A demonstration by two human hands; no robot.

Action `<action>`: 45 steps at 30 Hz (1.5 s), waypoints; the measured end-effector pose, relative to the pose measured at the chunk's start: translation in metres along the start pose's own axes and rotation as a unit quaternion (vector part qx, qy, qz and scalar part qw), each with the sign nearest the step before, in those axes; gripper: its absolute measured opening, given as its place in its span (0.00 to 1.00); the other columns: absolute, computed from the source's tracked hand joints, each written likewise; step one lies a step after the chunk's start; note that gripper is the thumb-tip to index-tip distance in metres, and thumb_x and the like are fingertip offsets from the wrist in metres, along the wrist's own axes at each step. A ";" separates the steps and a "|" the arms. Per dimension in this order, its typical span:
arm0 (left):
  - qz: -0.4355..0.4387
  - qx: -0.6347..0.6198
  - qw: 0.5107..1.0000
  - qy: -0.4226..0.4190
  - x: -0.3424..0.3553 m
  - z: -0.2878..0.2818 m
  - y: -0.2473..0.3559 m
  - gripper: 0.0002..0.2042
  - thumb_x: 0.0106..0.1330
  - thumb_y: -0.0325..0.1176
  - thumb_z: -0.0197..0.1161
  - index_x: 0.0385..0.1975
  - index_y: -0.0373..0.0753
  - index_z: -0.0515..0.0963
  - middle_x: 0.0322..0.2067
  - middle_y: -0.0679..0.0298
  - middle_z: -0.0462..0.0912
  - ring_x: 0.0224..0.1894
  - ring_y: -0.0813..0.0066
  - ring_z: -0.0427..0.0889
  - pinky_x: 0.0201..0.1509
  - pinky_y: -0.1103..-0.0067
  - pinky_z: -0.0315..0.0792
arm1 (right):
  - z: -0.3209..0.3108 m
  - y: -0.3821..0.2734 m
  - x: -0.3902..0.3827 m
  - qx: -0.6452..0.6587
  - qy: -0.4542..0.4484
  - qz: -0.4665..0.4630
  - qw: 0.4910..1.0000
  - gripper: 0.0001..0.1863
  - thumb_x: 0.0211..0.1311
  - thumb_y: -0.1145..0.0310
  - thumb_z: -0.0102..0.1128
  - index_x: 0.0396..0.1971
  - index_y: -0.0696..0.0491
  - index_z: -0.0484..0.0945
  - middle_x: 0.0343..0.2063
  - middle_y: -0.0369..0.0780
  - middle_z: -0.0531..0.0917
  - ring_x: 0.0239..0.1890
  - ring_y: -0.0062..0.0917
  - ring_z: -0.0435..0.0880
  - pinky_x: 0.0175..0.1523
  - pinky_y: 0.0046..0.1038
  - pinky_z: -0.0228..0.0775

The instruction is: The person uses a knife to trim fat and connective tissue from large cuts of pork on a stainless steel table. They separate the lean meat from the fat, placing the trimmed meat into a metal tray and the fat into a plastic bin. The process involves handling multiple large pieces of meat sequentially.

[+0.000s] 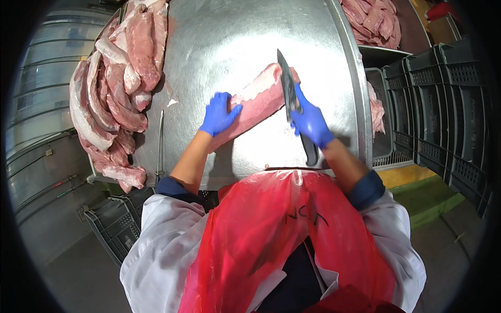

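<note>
A long pink loin of meat with a pale strip of fat lies slantwise across the steel table. My left hand, in a blue glove, presses on its near left part with the thumb apart from the fingers. My right hand, gloved the same way, is closed round a knife with a black handle. The blade points away from me across the loin's far right end; whether it has entered the meat I cannot tell. One finger stretches forward beside the blade.
Meat strips are heaped on the table's left side. A sharpening steel and a small fat scrap lie near them. More meat fills a container at the far right. Dark plastic crates stand on the right, another crate lower left.
</note>
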State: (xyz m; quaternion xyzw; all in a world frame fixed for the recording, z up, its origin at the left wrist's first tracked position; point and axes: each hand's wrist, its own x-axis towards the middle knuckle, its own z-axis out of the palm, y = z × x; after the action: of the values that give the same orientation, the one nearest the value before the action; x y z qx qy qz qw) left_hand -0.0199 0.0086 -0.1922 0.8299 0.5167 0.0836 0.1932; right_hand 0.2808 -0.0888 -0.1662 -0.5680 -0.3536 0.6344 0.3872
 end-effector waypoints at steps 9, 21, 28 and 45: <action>-0.064 0.076 0.994 0.039 -0.053 0.035 0.039 0.23 0.68 0.48 0.57 0.51 0.34 0.72 0.43 0.48 0.75 0.44 0.48 0.76 0.44 0.54 0.70 | 0.018 -0.014 -0.022 -0.075 -0.012 0.011 0.997 0.41 0.67 0.77 0.49 0.78 0.40 0.48 0.24 0.37 0.78 0.20 0.18 0.76 0.26 0.26 0.74; -0.091 0.002 0.989 0.117 -0.018 0.020 0.061 0.23 0.63 0.50 0.62 0.44 0.32 0.75 0.42 0.47 0.77 0.46 0.45 0.77 0.49 0.53 0.70 | -0.048 -0.012 -0.139 -0.020 0.007 0.065 0.998 0.43 0.63 0.82 0.48 0.78 0.43 0.50 0.32 0.38 0.82 0.20 0.18 0.77 0.27 0.21 0.74; -0.152 -0.070 0.985 -0.045 0.114 0.031 0.116 0.22 0.62 0.48 0.66 0.40 0.30 0.81 0.40 0.42 0.84 0.46 0.47 0.84 0.49 0.64 0.77 | -0.056 0.005 -0.038 0.050 0.126 -0.078 0.988 0.43 0.66 0.84 0.47 0.78 0.40 0.47 0.28 0.37 0.80 0.19 0.17 0.76 0.22 0.21 0.70; -0.190 -0.364 0.912 -0.024 0.102 0.010 0.096 0.11 0.67 0.35 0.64 0.29 0.32 0.81 0.25 0.60 0.85 0.29 0.75 0.83 0.36 0.77 0.76 | -0.005 -0.009 0.003 -0.186 -0.104 0.016 0.977 0.42 0.64 0.74 0.47 0.78 0.44 0.46 0.30 0.47 0.82 0.25 0.29 0.83 0.32 0.29 0.80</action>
State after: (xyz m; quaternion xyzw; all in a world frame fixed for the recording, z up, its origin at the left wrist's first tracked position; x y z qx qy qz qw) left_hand 0.1091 0.0592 -0.1684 0.5904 0.5933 0.2072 0.5065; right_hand 0.2861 -0.0821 -0.1600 -0.5668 -0.4947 0.6191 0.2253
